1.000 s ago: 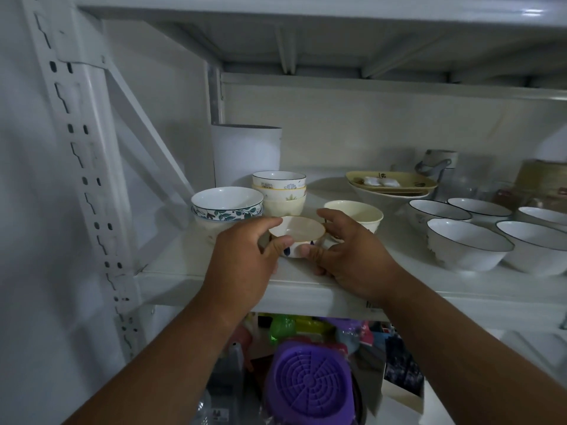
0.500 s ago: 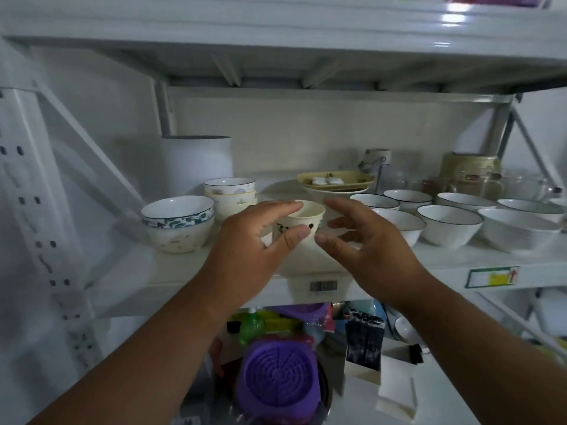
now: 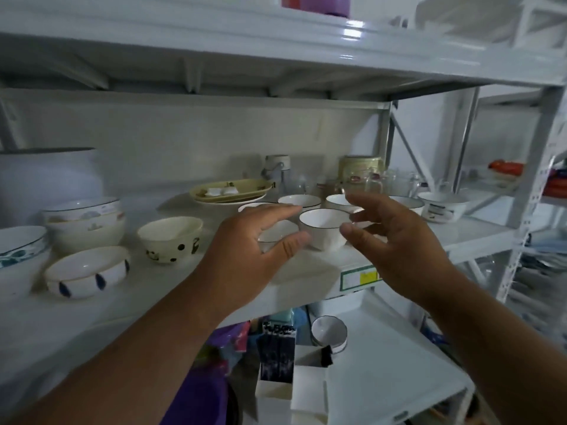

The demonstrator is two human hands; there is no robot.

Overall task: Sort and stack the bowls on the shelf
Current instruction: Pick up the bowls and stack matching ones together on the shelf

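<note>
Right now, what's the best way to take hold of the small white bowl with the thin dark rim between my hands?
Cup the small white bowl with the thin dark rim by its curved sides, left hand and right hand closing in from either side. It stands upright, open and empty, at the shelf's front edge, with other bowls crowding behind it.

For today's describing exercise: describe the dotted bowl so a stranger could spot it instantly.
On the middle shelf, look left of the left hand. The cream bowl stands alone, the only one with black dots; the blue-dashed bowl sits lower left.

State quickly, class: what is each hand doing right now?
Left hand: open, holding nothing.
Right hand: open, holding nothing, beside the white bowl.
</note>
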